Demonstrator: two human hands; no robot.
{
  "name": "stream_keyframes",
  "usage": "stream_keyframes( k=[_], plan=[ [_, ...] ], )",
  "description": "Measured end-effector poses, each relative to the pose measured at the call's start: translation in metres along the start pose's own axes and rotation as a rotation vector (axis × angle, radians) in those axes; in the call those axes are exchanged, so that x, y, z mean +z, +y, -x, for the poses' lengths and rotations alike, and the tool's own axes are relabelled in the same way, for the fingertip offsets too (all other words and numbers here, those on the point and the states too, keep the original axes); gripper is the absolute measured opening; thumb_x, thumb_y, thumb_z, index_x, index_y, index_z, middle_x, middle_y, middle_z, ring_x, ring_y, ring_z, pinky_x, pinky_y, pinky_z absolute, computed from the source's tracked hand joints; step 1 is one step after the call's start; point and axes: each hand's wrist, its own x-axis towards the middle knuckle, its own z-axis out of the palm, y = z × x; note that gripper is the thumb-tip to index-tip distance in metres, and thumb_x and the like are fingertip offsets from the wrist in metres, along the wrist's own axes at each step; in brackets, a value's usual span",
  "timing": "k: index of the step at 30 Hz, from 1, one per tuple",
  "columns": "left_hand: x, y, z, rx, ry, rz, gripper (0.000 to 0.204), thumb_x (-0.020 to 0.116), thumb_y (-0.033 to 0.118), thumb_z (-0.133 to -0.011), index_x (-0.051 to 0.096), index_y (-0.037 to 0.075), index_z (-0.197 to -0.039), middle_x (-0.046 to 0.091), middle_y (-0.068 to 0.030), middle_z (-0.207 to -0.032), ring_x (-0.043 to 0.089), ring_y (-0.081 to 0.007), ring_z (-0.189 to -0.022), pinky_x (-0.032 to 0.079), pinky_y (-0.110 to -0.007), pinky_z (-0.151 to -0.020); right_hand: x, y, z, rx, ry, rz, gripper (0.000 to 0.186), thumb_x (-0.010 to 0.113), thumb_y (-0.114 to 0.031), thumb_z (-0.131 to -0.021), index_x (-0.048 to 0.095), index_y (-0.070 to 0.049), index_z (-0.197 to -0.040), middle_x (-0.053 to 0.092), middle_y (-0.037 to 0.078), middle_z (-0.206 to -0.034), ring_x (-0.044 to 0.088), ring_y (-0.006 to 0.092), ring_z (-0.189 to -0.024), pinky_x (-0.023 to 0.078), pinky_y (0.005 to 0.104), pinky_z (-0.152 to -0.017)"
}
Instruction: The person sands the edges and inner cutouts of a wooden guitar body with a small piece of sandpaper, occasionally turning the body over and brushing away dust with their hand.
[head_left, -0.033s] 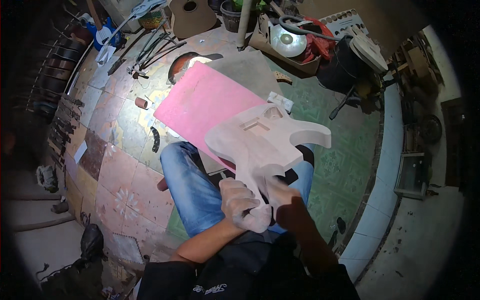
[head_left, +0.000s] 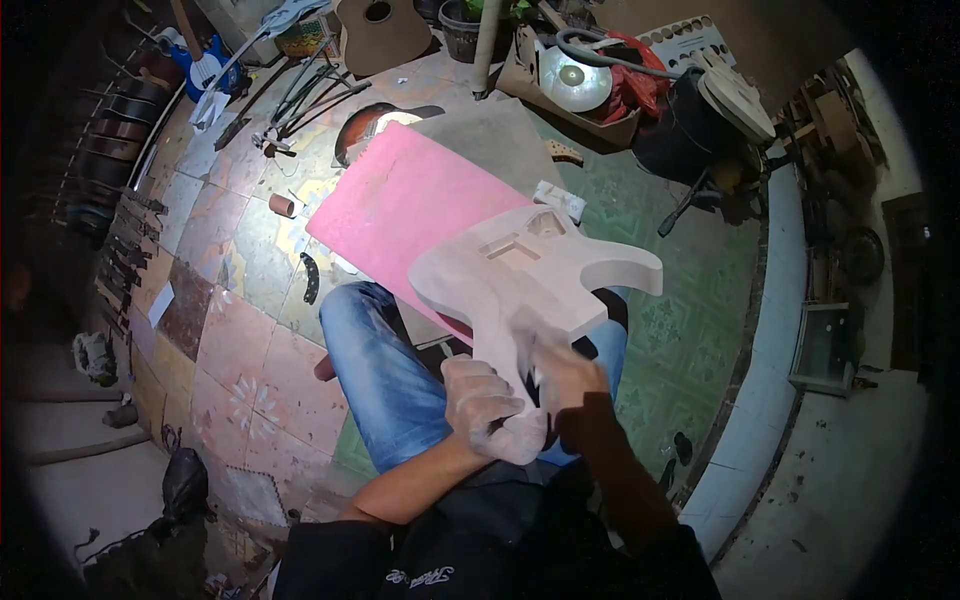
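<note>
An unpainted, pale wooden electric guitar body (head_left: 465, 270) with carved recesses lies over my lap, its far part on a pink board (head_left: 400, 200). My left hand (head_left: 480, 395) is closed round the near end of its long horn, thumb toward me. My right hand (head_left: 570, 380) is at the inner edge of that same horn, beside the cutaway. Motion smears its fingers, so whether they hold anything is hidden. Pale dust coats the left hand.
A small white block-like thing (head_left: 560, 201) lies beyond the guitar body. On the tiled floor are a brown cylinder (head_left: 282, 205) and a dark curved piece (head_left: 310, 278). A cardboard box (head_left: 605, 130) and a black bucket (head_left: 675, 140) stand far right; an acoustic guitar body (head_left: 385, 40) is at the back.
My right hand has shifted slightly away from me along the horn's edge. The left hand and the guitar body look almost unmoved.
</note>
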Motion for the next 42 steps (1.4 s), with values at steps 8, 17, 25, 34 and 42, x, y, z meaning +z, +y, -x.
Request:
stream_keyframes(
  k=[8, 17, 25, 34, 42],
  plan=[
    [0.002, -0.001, -0.002, 0.042, 0.040, -0.017, 0.030, 0.078, 0.022, -0.074, 0.058, 0.008, -0.091, 0.054, -0.0076, -0.082, 0.053, -0.0255, -0.075, 0.039, -0.040, -0.068, 0.006, 0.003, 0.002, -0.083, 0.091, 0.025, 0.044, 0.055, 0.001, -0.081, 0.065, -0.004, -0.123, 0.068, 0.020, -0.117, 0.069, 0.0391, -0.101, 0.055, 0.0473, -0.086],
    [0.006, -0.005, -0.004, 0.057, 0.037, -0.018, 0.030, 0.078, 0.023, -0.075, 0.058, 0.008, -0.091, 0.054, -0.0077, -0.082, 0.052, -0.0256, -0.075, 0.040, -0.039, -0.068, 0.007, 0.003, -0.004, 0.006, 0.150, 0.071, 0.041, 0.048, 0.003, -0.086, 0.067, -0.003, -0.122, 0.068, 0.022, -0.119, 0.069, 0.0382, -0.105, 0.055, 0.0437, -0.089],
    [0.008, -0.009, -0.009, 0.059, 0.047, -0.015, 0.030, 0.078, 0.023, -0.075, 0.057, 0.008, -0.091, 0.054, -0.0078, -0.082, 0.052, -0.0256, -0.075, 0.040, -0.039, -0.068, 0.010, 0.001, -0.003, -0.007, 0.113, -0.012, 0.037, 0.050, 0.011, -0.079, 0.066, -0.002, -0.109, 0.067, 0.025, -0.111, 0.070, 0.0377, -0.099, 0.055, 0.0403, -0.079],
    [0.010, -0.013, -0.011, 0.064, 0.050, -0.002, 0.031, 0.078, 0.024, -0.076, 0.057, 0.008, -0.091, 0.054, -0.0080, -0.082, 0.052, -0.0256, -0.075, 0.040, -0.039, -0.068, 0.012, -0.010, 0.006, -0.118, 0.025, -0.247, 0.054, 0.051, 0.011, -0.073, 0.065, -0.001, -0.123, 0.066, 0.025, -0.120, 0.064, 0.0396, -0.114, 0.054, 0.0382, -0.095],
    [0.010, -0.015, -0.017, 0.055, 0.062, 0.005, 0.031, 0.078, 0.025, -0.077, 0.057, 0.007, -0.091, 0.053, -0.0081, -0.082, 0.052, -0.0257, -0.075, 0.041, -0.039, -0.069, 0.003, -0.014, 0.006, -0.129, 0.090, -0.155, 0.056, 0.049, 0.011, -0.078, 0.063, -0.010, -0.128, 0.062, 0.025, -0.127, 0.062, 0.0434, -0.110, 0.055, 0.0446, -0.090]
  ],
)
